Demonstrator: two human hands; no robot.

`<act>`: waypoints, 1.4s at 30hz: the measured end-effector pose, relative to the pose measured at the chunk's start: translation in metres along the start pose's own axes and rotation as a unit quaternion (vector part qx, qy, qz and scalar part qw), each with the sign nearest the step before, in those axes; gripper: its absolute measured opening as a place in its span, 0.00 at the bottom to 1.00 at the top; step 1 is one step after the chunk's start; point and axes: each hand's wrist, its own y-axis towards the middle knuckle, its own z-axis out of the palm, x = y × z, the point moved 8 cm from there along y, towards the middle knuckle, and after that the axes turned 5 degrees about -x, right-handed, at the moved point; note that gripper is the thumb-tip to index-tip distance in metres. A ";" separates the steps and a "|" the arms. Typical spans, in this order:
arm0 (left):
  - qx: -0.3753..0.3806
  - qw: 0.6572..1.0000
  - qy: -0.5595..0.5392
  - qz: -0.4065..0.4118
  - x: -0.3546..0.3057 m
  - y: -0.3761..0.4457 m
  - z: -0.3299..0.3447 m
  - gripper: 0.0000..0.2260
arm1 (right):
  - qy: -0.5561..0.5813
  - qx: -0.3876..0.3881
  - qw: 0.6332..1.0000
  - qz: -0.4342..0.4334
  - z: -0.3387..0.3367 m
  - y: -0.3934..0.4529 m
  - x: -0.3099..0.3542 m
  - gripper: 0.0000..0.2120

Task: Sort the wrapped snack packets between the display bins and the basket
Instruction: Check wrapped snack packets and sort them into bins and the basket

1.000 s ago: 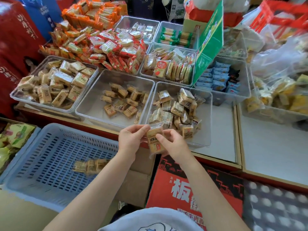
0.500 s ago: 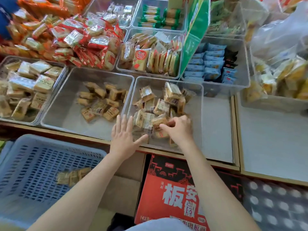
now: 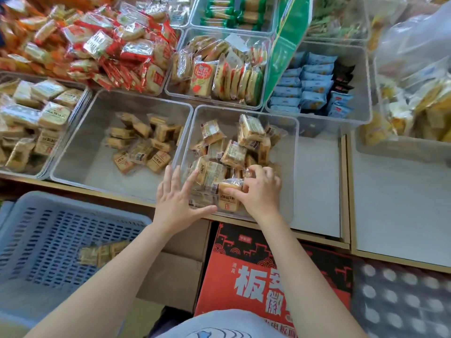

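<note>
1. Clear plastic forms the middle bin (image 3: 291,142), the landmark for all that follows; it holds a loose heap of tan wrapped snack packets (image 3: 234,152).
2. Left of the middle bin, touching its wall, a second clear bin (image 3: 73,152) holds a smaller scatter of similar tan packets (image 3: 144,142).
3. Further left of it, a third bin (image 3: 84,98) is piled with paler square packets.
4. Behind the middle bin, one bin (image 3: 264,76) holds upright biscuit packs, and to its right another (image 3: 366,89) holds blue packets.
5. Below and to the left of the middle bin sits a blue slotted basket (image 3: 48,240) with a few tan packets (image 3: 102,254) lying in it.
6. The right hand (image 3: 261,193) is inside the middle bin at its near edge, fingers and thumb curled round one tan packet (image 3: 228,196) that rests among the heap.
7. The left hand (image 3: 178,198) lies flat with straight, spread fingers against the middle bin's near left corner, holding nothing, just beside that packet.
8. Below the middle bin stands a red carton (image 3: 244,276) printed with large white Chinese characters, the first reading "板"; the small print on the packets is too blurred to read.
</note>
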 end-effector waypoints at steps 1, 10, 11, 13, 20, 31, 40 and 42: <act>0.006 1.000 -0.002 -0.003 0.000 0.000 0.001 0.56 | 0.005 -0.027 1.000 0.011 -0.004 0.000 -0.002 0.27; 0.032 0.999 0.017 -0.009 -0.003 -0.001 -0.001 0.53 | 0.072 0.037 0.994 -0.067 0.022 0.017 0.034 0.37; 0.033 0.999 0.019 -0.010 -0.003 -0.001 -0.001 0.52 | 0.048 0.048 0.996 -0.064 0.029 0.016 0.031 0.36; 0.037 0.999 0.026 -0.009 -0.003 -0.001 -0.001 0.51 | 0.008 0.054 0.997 -0.048 0.037 0.012 0.023 0.34; 0.048 0.999 0.007 0.004 -0.006 -0.002 -0.003 0.47 | 0.049 0.064 0.997 -0.002 0.027 0.007 0.030 0.29; -0.207 0.967 -0.104 -0.102 0.188 -0.022 -0.086 0.24 | 0.265 0.068 0.959 -0.076 0.032 0.043 0.232 0.15; -0.171 0.976 -0.003 -0.136 0.269 0.030 -0.089 0.41 | 0.128 0.180 0.973 0.072 0.166 0.111 0.274 0.36; -0.191 0.972 -0.018 -0.139 0.271 0.029 -0.090 0.39 | 0.111 0.204 0.970 0.074 0.184 0.122 0.277 0.32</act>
